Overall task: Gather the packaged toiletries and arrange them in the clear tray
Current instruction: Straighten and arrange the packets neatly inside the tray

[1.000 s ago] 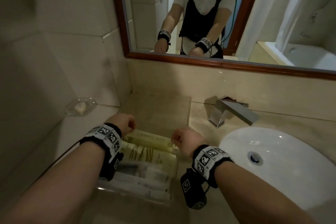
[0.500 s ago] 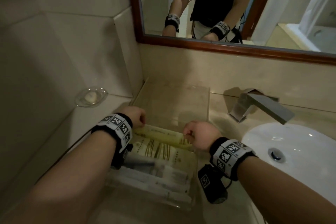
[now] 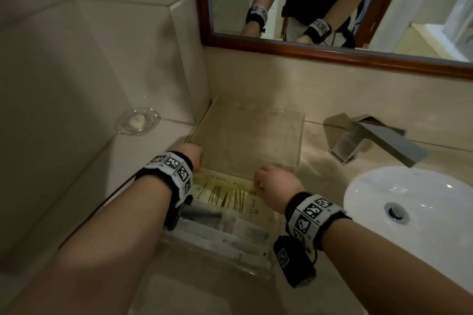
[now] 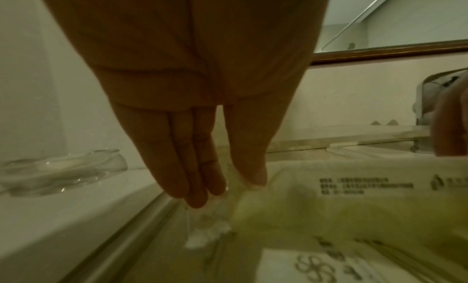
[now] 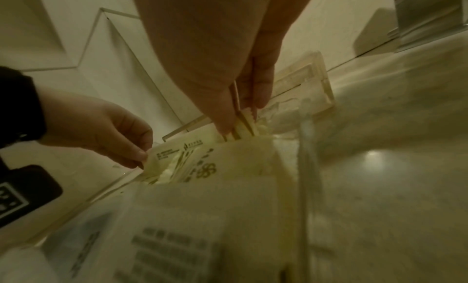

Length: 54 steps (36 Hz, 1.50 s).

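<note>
A clear tray (image 3: 300, 135) sits on the counter in the wall corner. Its near half holds packaged toiletries: two pale yellow packets and several white and grey packets (image 3: 230, 233). My left hand (image 3: 191, 155) pinches the left end of the farthest yellow packet (image 3: 225, 185) between thumb and fingers (image 4: 202, 183). At the packet's other end my right hand (image 3: 272, 184) pinches it too, as the right wrist view shows with the right hand (image 5: 240, 121) on the packet (image 5: 182, 157) and the left hand (image 5: 113, 133) opposite. The tray's far half holds nothing.
A glass soap dish (image 3: 137, 120) with a soap piece sits on the ledge to the left. Right of the tray are a chrome faucet (image 3: 376, 140) and a white basin (image 3: 409, 215). A wood-framed mirror (image 3: 332, 54) hangs above the backsplash. Tiled wall closes the left side.
Both hands keep their pinch on the yellow packet's ends above the tray. The head view has swung down and left, so the tray's far half now shows.
</note>
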Available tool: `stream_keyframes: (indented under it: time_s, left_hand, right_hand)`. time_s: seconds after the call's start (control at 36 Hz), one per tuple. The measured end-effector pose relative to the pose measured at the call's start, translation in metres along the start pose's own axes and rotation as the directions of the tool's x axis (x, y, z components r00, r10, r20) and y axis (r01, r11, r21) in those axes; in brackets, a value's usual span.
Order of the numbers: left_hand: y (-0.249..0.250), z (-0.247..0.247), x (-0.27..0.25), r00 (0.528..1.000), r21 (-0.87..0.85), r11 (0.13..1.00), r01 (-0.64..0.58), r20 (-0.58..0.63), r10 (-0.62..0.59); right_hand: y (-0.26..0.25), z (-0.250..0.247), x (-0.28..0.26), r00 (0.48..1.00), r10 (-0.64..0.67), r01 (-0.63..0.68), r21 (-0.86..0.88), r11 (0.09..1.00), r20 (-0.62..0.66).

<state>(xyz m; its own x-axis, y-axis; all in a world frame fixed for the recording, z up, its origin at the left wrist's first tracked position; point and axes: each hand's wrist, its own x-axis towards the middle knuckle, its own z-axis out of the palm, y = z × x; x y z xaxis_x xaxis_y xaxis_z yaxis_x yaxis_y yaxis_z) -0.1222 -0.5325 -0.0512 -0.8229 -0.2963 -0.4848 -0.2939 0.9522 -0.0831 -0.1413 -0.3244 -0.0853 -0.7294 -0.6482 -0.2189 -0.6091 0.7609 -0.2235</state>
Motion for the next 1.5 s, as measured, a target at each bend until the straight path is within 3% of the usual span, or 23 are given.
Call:
stream_keyframes:
  time_s: [0.28,0.39,0.61,0.69,1.0,1.28,1.5]
  left_hand:
    - [-0.004,0.014,-0.005,0.996,-0.239,0.971,0.014,-0.086,-0.036]
    - [-0.003,0.017,-0.007,0.998,-0.265,0.964,0.002,-0.063,-0.02]
    - [-0.003,0.017,-0.01,0.998,-0.234,0.972,-0.037,-0.066,0.022]
    - [-0.004,0.018,-0.011,0.998,-0.216,0.976,-0.034,-0.056,0.023]
    - [-0.01,0.025,-0.011,0.999,-0.241,0.97,0.014,-0.035,-0.023]
    - [-0.002,0.017,-0.01,0.998,-0.133,0.99,-0.045,-0.049,0.039]
    - [-0.001,0.003,-0.006,0.998,-0.066,0.996,-0.058,-0.038,0.055]
  right_hand:
    - [0.001,0.0,-0.007,0.996,0.091,-0.091,0.025,0.996,-0.004]
    - [-0.003,0.0,-0.011,0.992,0.127,-0.128,0.005,0.992,0.016]
    - [-0.006,-0.001,-0.012,0.985,0.155,-0.163,0.123,0.979,0.074]
    - [-0.007,-0.002,-0.013,0.984,0.131,-0.142,0.082,0.986,0.124]
    - [-0.001,0.003,-0.019,0.994,0.109,-0.11,0.093,0.99,0.019]
    - [-0.006,0.003,-0.006,0.997,0.071,-0.071,0.03,0.997,0.015]
    - [0.006,-0.012,-0.007,0.97,0.133,-0.145,0.046,0.988,0.205]
